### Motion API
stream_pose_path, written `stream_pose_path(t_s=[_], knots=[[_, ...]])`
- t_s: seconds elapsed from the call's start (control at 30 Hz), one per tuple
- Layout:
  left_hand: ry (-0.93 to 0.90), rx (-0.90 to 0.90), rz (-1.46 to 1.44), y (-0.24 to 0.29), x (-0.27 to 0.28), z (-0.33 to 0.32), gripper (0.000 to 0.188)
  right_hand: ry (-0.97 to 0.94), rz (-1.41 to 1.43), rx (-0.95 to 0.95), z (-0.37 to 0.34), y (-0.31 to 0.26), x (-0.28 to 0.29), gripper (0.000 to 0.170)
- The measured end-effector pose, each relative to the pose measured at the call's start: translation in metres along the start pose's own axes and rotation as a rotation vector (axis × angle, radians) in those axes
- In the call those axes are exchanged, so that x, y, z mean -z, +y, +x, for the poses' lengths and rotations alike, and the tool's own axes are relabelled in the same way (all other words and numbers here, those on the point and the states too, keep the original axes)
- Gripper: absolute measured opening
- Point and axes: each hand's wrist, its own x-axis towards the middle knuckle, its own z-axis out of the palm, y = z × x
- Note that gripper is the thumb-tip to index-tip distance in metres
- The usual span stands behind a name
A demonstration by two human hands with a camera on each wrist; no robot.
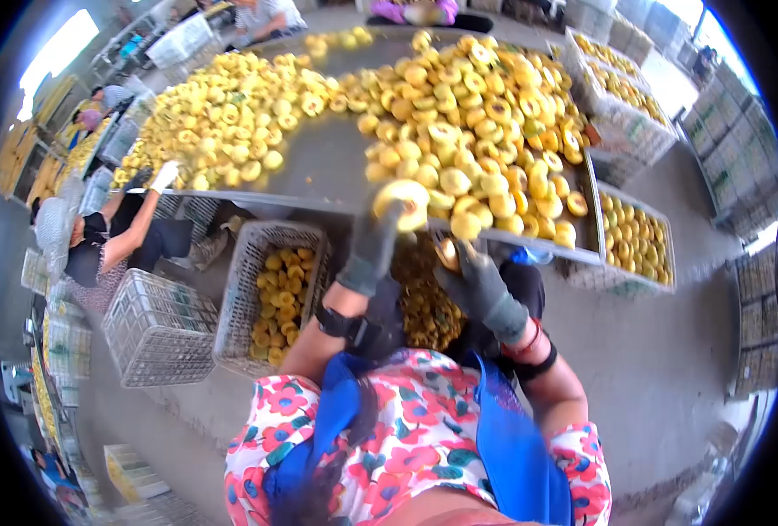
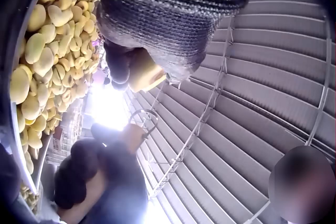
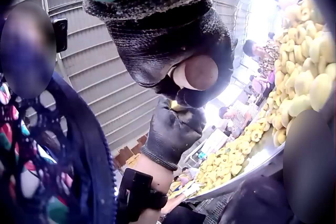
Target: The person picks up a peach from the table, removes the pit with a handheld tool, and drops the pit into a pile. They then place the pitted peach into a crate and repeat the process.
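Observation:
In the head view my gloved left hand [image 1: 373, 245] holds a halved yellow fruit [image 1: 413, 207] above the table's near edge. The left wrist view shows the same fruit [image 2: 146, 73] between the thumb and fingers of my left hand [image 2: 157, 32]. My gloved right hand [image 1: 487, 296] grips a small tool [image 1: 447, 254] beside it. That tool has a thin metal ring [image 2: 144, 121] at its tip, apart from the fruit. In the right wrist view the round end of its handle [image 3: 200, 73] sticks out of my right hand [image 3: 168, 45].
Heaps of yellow fruit [image 1: 468, 114] cover much of the metal table [image 1: 319, 162]. Below its near edge stands a crate [image 1: 231, 302] part filled with fruit; fruit pieces [image 1: 428, 307] lie between my legs. A person [image 1: 99, 237] works at left, and filled crates [image 1: 639, 237] stand at right.

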Motion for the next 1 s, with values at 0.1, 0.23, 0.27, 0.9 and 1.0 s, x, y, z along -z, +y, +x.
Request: stream_pose_path(t_s=[0.1,0.23,0.27,0.9,1.0], knots=[[0.0,0.106,-0.044,0.012,-0.006,-0.001,0.036,0.028,0.04,-0.106,0.001,-0.005,-0.007,0.025],[-0.045,-0.067,-0.066,0.005,-0.009,-0.005,0.039,0.074,0.077,-0.056,0.003,-0.006,-0.013,0.03],[-0.043,-0.074,-0.064,0.004,-0.01,-0.006,0.04,0.067,0.074,-0.07,0.003,-0.006,-0.014,0.031],[0.02,-0.363,0.293,-0.013,-0.031,-0.019,0.049,0.16,0.488,-0.344,0.006,0.004,-0.038,0.023],[0.026,-0.42,0.319,-0.021,-0.032,-0.015,0.05,0.201,0.431,-0.241,0.007,0.003,-0.04,0.02]])
